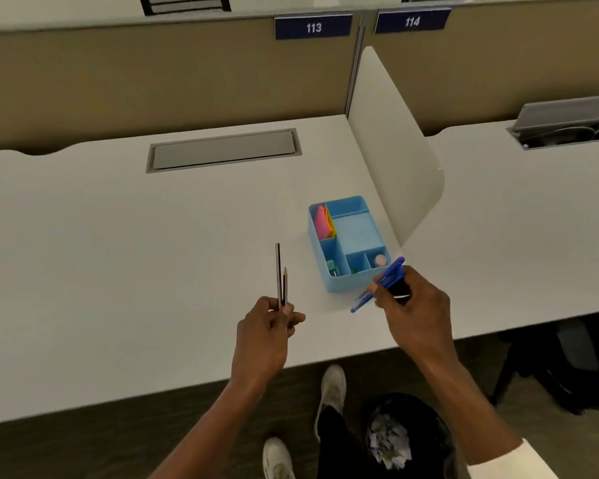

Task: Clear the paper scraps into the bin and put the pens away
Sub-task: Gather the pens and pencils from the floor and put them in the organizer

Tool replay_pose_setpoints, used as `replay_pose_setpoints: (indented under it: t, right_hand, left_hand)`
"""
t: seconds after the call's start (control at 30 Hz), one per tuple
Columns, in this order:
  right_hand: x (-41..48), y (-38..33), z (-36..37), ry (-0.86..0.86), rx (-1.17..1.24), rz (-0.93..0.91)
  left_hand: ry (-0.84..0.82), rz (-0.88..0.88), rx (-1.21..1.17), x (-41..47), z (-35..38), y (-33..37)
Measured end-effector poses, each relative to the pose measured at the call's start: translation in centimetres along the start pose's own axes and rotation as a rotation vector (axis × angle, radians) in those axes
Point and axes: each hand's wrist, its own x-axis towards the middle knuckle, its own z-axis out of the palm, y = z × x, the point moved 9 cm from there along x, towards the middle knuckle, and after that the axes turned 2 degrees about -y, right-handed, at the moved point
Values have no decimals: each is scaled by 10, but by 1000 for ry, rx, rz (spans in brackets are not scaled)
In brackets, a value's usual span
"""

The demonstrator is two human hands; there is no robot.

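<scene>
My left hand [270, 323] is closed around two dark pencils [280, 274] that point up and away over the white desk [118, 254]. My right hand [412, 305] grips a bunch of blue pens [382, 281] together with a black object, just in front of the near right corner of the light blue organizer tray [349, 243]. That tray has several compartments; pink and orange paper notes [323, 221] stand in its far left one. On the floor below the desk edge stands a black bin [408, 437] with white paper scraps [389, 444] inside.
A white divider panel [391, 150] rises just right of the tray. A grey cable hatch [222, 150] lies flat at the back of the desk. Beige partitions carry signs 113 and 114. My feet in pale shoes [332, 385] are beside the bin.
</scene>
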Motion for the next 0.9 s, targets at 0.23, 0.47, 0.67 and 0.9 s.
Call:
replay_pose_setpoints:
  t: [0.23, 0.47, 0.67, 0.9]
  right_hand:
    - [81, -6, -15, 21, -70, -176]
    - [122, 8, 7, -123, -54, -258]
    - [134, 27, 33, -237, -172, -236]
    - [129, 43, 51, -251, -360, -252]
  left_hand:
    - [65, 95, 145, 49, 26, 56]
    - [280, 102, 107, 101, 42, 96]
    - [262, 207, 82, 138, 71, 130]
    - [282, 320, 212, 187, 92, 157]
